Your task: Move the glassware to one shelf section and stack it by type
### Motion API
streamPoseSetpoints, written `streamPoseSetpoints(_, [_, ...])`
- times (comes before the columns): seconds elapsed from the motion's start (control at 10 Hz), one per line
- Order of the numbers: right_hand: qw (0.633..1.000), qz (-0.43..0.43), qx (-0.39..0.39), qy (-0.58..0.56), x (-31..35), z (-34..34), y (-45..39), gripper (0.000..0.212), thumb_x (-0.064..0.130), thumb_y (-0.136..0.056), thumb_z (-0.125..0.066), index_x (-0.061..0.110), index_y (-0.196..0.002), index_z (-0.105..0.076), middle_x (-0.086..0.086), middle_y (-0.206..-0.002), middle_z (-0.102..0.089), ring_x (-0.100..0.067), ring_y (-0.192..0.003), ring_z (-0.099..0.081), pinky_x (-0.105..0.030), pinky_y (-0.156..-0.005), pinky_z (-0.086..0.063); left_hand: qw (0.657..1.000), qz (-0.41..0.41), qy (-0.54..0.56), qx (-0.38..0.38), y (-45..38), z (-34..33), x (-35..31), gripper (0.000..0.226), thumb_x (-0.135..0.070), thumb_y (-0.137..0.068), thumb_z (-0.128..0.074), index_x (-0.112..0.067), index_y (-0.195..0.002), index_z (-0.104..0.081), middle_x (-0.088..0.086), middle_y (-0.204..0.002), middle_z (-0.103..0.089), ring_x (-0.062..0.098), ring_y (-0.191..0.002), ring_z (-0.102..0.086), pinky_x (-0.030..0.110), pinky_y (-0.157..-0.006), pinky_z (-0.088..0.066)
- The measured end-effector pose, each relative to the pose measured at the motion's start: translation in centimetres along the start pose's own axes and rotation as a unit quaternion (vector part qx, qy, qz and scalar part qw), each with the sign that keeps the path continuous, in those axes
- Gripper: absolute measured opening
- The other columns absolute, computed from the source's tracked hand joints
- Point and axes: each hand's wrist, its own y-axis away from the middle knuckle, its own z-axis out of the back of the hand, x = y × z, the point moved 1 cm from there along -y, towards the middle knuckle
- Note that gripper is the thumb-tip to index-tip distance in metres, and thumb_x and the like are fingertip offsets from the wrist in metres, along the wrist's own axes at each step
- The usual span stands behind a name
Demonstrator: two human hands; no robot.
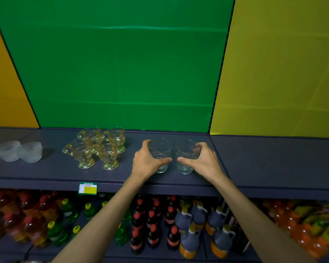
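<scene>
On the dark shelf (179, 179), in front of the green back panel (110, 73), each hand is wrapped round its own clear tumbler. The left hand (147, 162) curls thumb and fingers about the left tumbler (160, 156), and the right hand (201, 160) does the same to the right tumbler (185, 158). Both glasses stand upright, bases on the shelf or just clear of it; the glare makes that hard to settle. They sit just beside each other, thumbs nearly meeting in front.

To their left, near but apart, stands a cluster of amber footed glasses (97, 147), four as far as can be counted, grouped tightly and not stacked. Further left, close to the section's edge, lie frosted bowls (17, 151), seemingly nested sideways. Below the shelf lip, a price tag (88, 188) hangs over rows of bottles (152, 223).

Judging by this, the step in hand is placing or gathering the clear tumblers in the green section. Next would be nesting one tumbler inside the other: lift one straight up, centre it over its partner, and lower it gently so the rims do not knock.
</scene>
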Motion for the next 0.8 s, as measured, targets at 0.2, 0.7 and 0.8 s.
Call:
streamPoseSetpoints(0.2, [1.000, -0.003, -0.002, -0.008, 0.2, -0.5, -0.8, 0.095, 0.055, -0.060, -0.088, 0.015, -0.135, -0.047, 0.001, -0.126, -0.062, -0.017, -0.115, -0.058, -0.028, -0.089, -0.047, 1.000, -0.010, 0.007, 0.002, -0.8, -0.3, 0.1, 0.098, -0.057, -0.057, -0.089, -0.025, -0.137, -0.044, -0.001, -0.119, -0.065, 0.023, -0.110, -0.062, 0.040, -0.095, -0.052])
streamPoseSetpoints(0.7, [0.982, 0.088, 0.028, 0.165, 2.3, 1.2, -1.1, 0.117, 0.069, -0.068, -0.076, 0.016, -0.156, -0.019, -0.004, -0.162, -0.026, -0.026, -0.145, -0.033, -0.043, -0.113, -0.035, 0.982, -0.077, -0.169, 0.036, -0.9, 4.1, -2.3, 0.116, -0.075, -0.066, -0.068, -0.030, -0.159, -0.015, 0.004, -0.164, -0.027, 0.029, -0.144, -0.038, 0.051, -0.111, -0.040])
streamPoseSetpoints(0.8, [0.961, 0.169, -0.016, 0.218, 4.1, 2.7, -0.6, 0.103, 0.069, -0.076, -0.068, 0.017, -0.154, -0.026, -0.002, -0.159, -0.032, -0.024, -0.141, -0.038, -0.040, -0.111, -0.036, 0.944, -0.149, -0.294, 0.008, -0.3, 7.3, -3.6, 0.101, -0.079, -0.076, -0.054, -0.033, -0.159, -0.018, 0.003, -0.167, -0.019, 0.031, -0.144, -0.037, 0.051, -0.109, -0.041])
